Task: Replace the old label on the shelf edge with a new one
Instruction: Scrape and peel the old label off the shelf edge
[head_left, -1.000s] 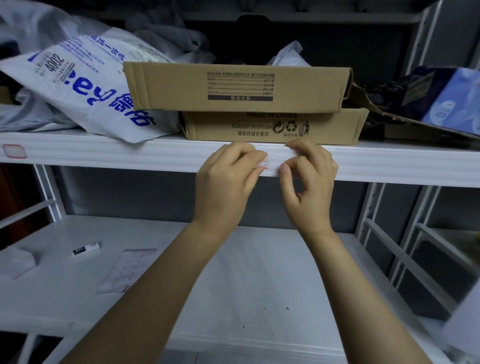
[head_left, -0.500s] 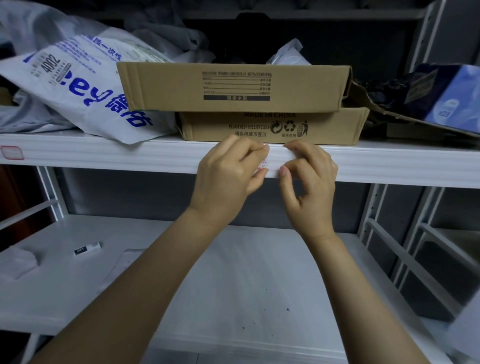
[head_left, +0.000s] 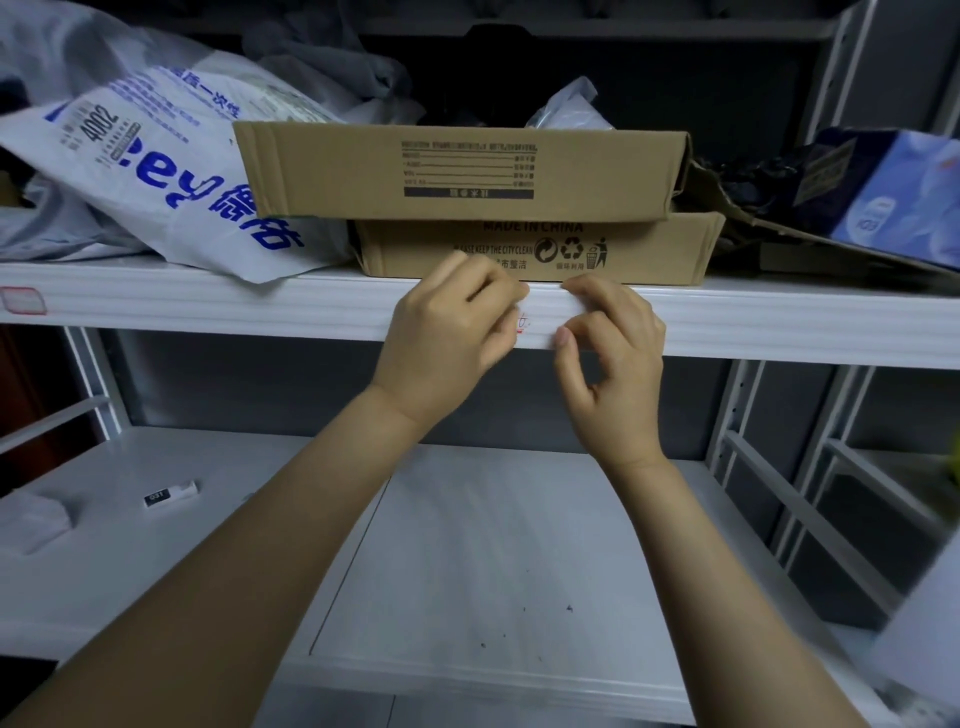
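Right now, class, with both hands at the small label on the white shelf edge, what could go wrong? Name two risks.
The small white red-printed label, mostly covered by the blurred left hand and the pinching right hand, could tear or end up crooked. The stacked brown cardboard boxes sit right above the white metal shelf edge; raised knuckles might nudge them.

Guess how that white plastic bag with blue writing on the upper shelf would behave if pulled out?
Probably floppy: the bag is creased and its corner sags onto the shelf edge. It looks softly stuffed, so likely light for its bulk. Its shiny skin may be slippery, and pulling might nudge the cardboard box against it.
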